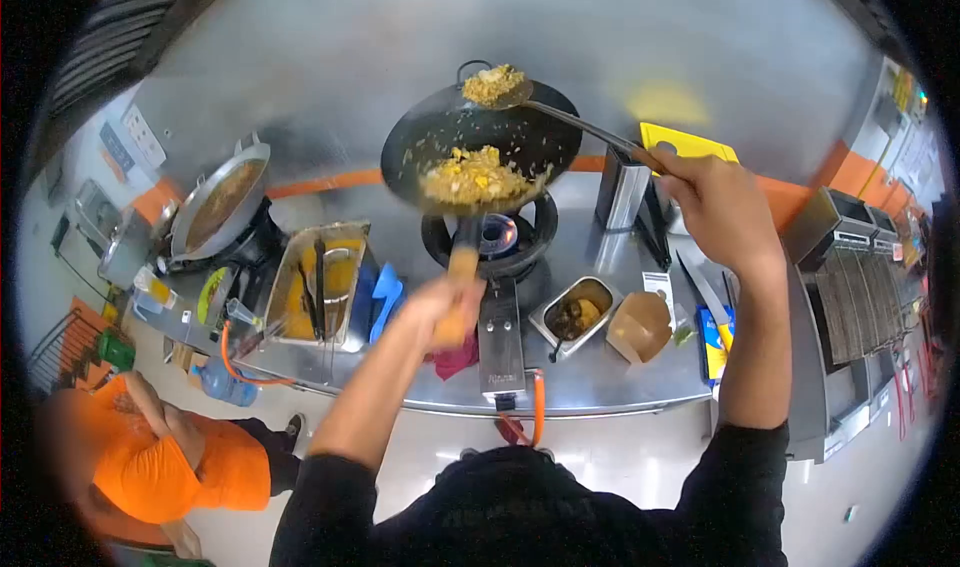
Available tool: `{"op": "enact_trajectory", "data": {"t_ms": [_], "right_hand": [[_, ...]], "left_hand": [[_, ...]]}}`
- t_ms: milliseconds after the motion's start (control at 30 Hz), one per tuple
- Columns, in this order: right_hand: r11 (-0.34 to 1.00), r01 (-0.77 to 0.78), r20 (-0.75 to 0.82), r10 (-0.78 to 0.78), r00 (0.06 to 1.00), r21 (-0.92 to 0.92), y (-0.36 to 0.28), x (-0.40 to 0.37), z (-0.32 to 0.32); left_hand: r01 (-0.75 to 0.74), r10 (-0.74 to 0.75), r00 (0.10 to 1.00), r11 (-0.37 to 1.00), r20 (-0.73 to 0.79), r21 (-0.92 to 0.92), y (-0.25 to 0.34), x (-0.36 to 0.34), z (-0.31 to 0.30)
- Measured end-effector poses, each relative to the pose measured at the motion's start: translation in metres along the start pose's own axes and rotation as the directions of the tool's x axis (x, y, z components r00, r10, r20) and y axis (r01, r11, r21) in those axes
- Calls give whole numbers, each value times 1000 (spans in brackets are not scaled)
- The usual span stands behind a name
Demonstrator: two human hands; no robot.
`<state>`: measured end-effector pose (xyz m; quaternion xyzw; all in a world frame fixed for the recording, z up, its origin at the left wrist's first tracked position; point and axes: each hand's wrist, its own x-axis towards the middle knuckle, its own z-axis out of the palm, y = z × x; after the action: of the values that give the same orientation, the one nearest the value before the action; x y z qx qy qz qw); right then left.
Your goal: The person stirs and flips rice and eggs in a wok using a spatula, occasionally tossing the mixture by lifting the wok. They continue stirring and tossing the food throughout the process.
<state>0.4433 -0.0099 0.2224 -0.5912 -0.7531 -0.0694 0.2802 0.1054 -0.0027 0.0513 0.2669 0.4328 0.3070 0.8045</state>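
My left hand is wrapped round the wooden handle of a black wok, which is tilted and lifted above a lit gas burner. Yellow fried rice lies in the wok, with loose grains scattered over its far wall. Above the wok's far right side, a metal ladle holds a heap of rice. My right hand is closed round the ladle's handle end.
Left of the burner stand a tray of yellow liquid and a large pan. To the right are a small metal container, a paper box and a knife. A person in orange stands at lower left.
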Motion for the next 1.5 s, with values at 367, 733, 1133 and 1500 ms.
{"op": "enact_trajectory", "data": {"t_ms": [367,733,1133,1500], "right_hand": [[997,-72,-18,72,997,-8,-12,-16,-15],[981,-102,-82,90,993,-166,-14,-20,-20],[986,34,278,12,961,-160,-15,15,-39],[915,367,749,-122,651,-170,-3,81,37]], "left_hand": [[-45,52,997,992,-55,117,27,1,40],[-24,80,949,983,306,-181,-7,3,-37],[-88,87,996,994,9,70,1,-43,-11],[19,-17,999,998,36,-60,-36,-8,-36]]}}
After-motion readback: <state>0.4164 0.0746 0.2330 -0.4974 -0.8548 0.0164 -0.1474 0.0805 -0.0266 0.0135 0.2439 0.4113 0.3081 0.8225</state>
